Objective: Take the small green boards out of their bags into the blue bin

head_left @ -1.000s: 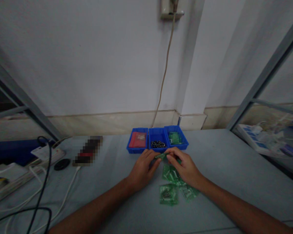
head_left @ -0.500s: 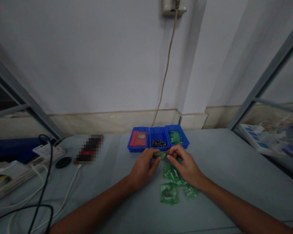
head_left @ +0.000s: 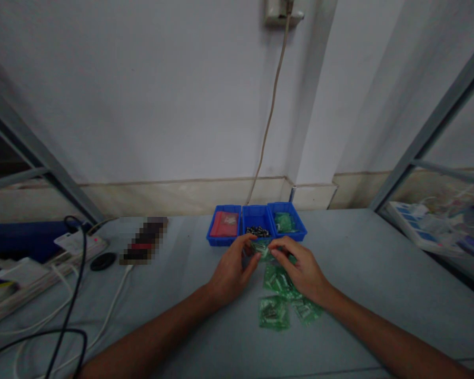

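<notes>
My left hand [head_left: 235,266] and my right hand [head_left: 300,266] pinch a small green plastic bag [head_left: 263,249] between them, just in front of the blue bins. Small pieces seem to show through its film, too small to name. Below my right hand lie more green bags: one bag [head_left: 274,313] nearest me, another bag [head_left: 306,309] beside it, and a heap of bags [head_left: 278,279] partly hidden by the fingers. The middle blue bin [head_left: 255,213] holds dark, shiny small parts [head_left: 257,231]. Green bags [head_left: 284,222] fill part of the right bin [head_left: 300,231].
The left blue bin [head_left: 211,239] holds red packets [head_left: 223,225]. On the left are a blurred-out device [head_left: 144,242], a round black object [head_left: 102,261], a power strip [head_left: 19,292] and loose cables [head_left: 77,279]. Metal frame posts [head_left: 438,121] flank the table [head_left: 367,273]; a wall stands behind.
The green bag between my hands has turned so more of its face shows. My right hand has shifted slightly left, closer to my left fingertips. The other bags and bins stay put.
</notes>
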`<state>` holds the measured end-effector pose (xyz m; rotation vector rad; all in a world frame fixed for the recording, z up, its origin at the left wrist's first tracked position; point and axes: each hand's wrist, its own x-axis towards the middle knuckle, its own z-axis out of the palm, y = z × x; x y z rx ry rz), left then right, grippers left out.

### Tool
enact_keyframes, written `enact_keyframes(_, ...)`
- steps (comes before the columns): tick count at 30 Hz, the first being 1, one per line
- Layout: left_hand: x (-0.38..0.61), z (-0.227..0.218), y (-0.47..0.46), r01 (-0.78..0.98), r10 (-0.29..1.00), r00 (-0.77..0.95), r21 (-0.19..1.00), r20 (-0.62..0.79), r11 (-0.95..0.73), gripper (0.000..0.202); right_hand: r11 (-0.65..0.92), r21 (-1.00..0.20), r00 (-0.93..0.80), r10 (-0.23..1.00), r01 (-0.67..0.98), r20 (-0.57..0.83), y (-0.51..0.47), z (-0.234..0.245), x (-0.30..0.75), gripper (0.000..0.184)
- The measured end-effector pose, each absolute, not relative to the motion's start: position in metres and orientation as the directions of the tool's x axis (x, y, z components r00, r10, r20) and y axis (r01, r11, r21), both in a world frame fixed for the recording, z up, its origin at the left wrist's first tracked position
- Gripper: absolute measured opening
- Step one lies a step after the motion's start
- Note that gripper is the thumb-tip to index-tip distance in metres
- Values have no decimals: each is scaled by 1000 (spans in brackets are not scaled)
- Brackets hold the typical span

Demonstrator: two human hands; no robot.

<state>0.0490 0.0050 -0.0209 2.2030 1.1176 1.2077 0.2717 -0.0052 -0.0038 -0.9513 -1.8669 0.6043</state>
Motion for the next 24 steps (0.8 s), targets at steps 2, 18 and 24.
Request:
enact_keyframes(2, 49, -20, 5, 451, 786, 324, 645, 527, -618, 39, 571, -738, -252, 821, 360, 512, -5, -4, 271, 14)
enact_keyframes(18, 46, -18, 6, 401, 691, 436, 563, 577, -723, 49, 493, -787, -173, 869, 371, 463, -4, -8, 272, 14)
enact_keyframes(24, 46, -16, 5, 416, 679, 439, 536, 589, -734, 40, 511, -773, -221, 860, 376, 461, -4, -7, 273, 17)
